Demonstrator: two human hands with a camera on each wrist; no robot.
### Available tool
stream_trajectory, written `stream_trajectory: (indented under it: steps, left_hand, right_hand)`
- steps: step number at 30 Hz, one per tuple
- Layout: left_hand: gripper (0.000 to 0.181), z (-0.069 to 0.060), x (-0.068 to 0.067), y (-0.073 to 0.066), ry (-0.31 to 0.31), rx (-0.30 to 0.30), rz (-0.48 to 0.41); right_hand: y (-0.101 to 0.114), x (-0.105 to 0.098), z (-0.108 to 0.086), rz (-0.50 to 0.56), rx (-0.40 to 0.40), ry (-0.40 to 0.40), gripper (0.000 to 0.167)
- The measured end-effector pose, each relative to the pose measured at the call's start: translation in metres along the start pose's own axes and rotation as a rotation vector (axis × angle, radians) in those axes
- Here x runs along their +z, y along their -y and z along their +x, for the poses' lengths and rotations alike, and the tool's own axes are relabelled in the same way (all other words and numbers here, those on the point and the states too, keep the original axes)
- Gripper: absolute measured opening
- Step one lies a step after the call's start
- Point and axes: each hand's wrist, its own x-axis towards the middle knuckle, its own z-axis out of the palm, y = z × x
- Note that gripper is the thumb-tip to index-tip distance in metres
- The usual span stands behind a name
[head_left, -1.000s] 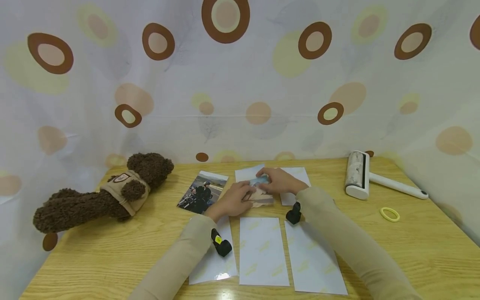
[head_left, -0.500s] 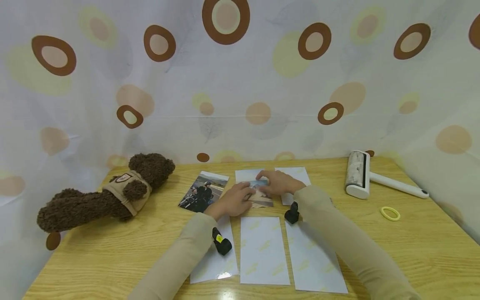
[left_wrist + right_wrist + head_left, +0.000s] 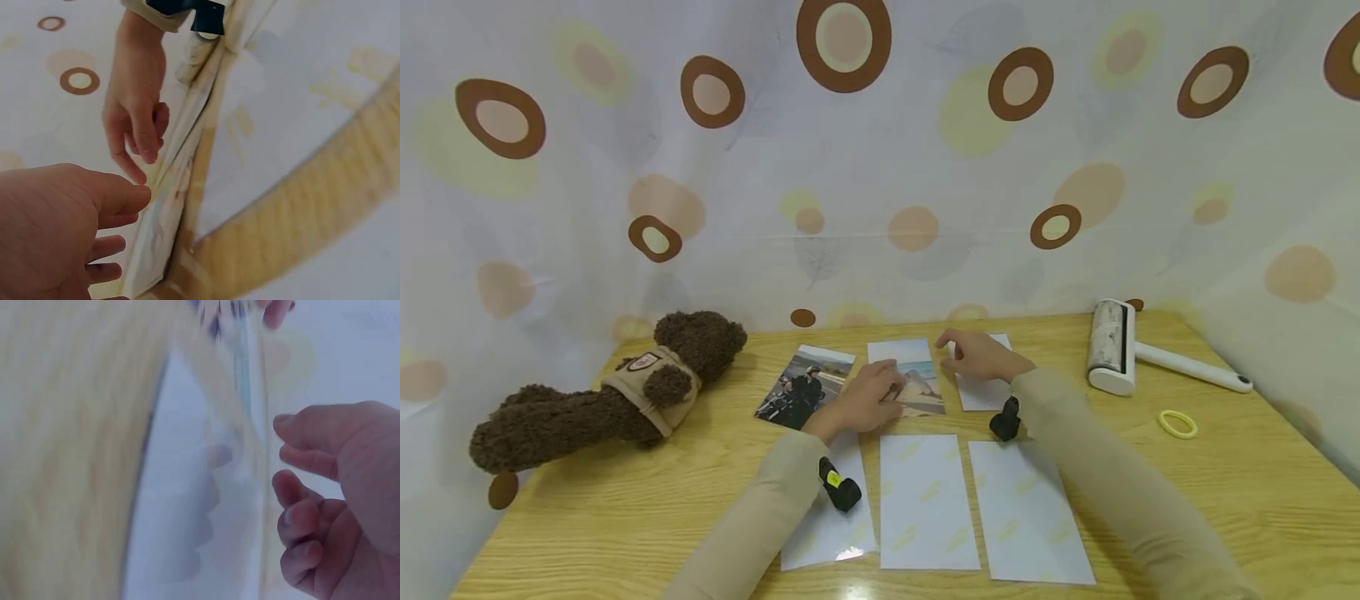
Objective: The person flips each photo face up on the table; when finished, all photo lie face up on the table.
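Note:
My left hand (image 3: pixel 867 398) lies at the left edge of a photo print (image 3: pixel 925 385) with a pale sky and a sandy-coloured scene, its fingers slightly bent. In the left wrist view, nothing is visibly pinched by this hand (image 3: pixel 56 231). My right hand (image 3: pixel 987 357) hovers over a white card (image 3: pixel 976 396) lying to the right of that print. Its fingers are loosely curled and hold nothing in the right wrist view (image 3: pixel 340 494); the card's surface (image 3: pixel 175 506) shows a shadow of them. Left of my left hand lies another print with a motorcycle rider (image 3: pixel 808 385).
A front row has three white-backed cards: left (image 3: pixel 831 521), middle (image 3: pixel 928 502), right (image 3: pixel 1026 512). A brown plush bear (image 3: pixel 617 396) lies at the left of the wooden table (image 3: pixel 587 517). At the right are a lint roller (image 3: pixel 1112 348) and a yellow ring (image 3: pixel 1177 424).
My right hand has let go of the middle print and moved right, over the neighbouring white card. The print now lies flat and more exposed. My left hand has stayed at its left edge.

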Motion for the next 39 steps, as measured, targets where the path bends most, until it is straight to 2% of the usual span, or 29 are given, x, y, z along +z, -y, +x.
stream_trajectory:
  steps: [5,8,13,17,21,22,26,33,39]
  left_hand:
    - [0.033,0.007,-0.006,-0.006,-0.015,-0.021,-0.09]
    - [0.037,0.016,-0.005,-0.011,0.018,-0.042,-0.095]
    - [0.039,0.037,0.003,-0.027,0.074,-0.078,-0.059]
    - [0.04,0.054,0.013,-0.041,0.108,-0.074,0.02]
    - [0.038,0.067,0.023,-0.054,0.136,-0.051,0.208]
    - [0.038,0.069,0.025,-0.057,0.146,-0.043,0.259]
    - [0.037,0.072,0.03,-0.064,0.172,-0.054,0.334]
    - [0.036,0.076,0.038,-0.068,0.153,-0.085,0.319]
    - [0.035,0.075,0.043,-0.067,0.145,-0.052,0.372]
  right_hand:
    - [-0.031,-0.012,0.003,-0.033,0.008,-0.055,0.033]
    - [-0.042,-0.019,0.004,-0.028,0.047,-0.059,0.036]
    - [-0.052,-0.028,0.002,-0.045,0.079,-0.06,0.044]
    - [-0.062,-0.03,0.002,-0.057,0.118,-0.021,0.058]
    - [-0.067,-0.03,0.001,-0.058,0.138,0.025,0.065]
    - [-0.068,-0.03,0.001,-0.061,0.137,0.029,0.064]
    - [-0.068,-0.031,0.001,-0.054,0.145,0.032,0.063]
    - [-0.074,-0.031,-0.003,-0.094,0.122,-0.017,0.061]
    - [-0.076,-0.031,-0.003,-0.097,0.18,-0.022,0.062]
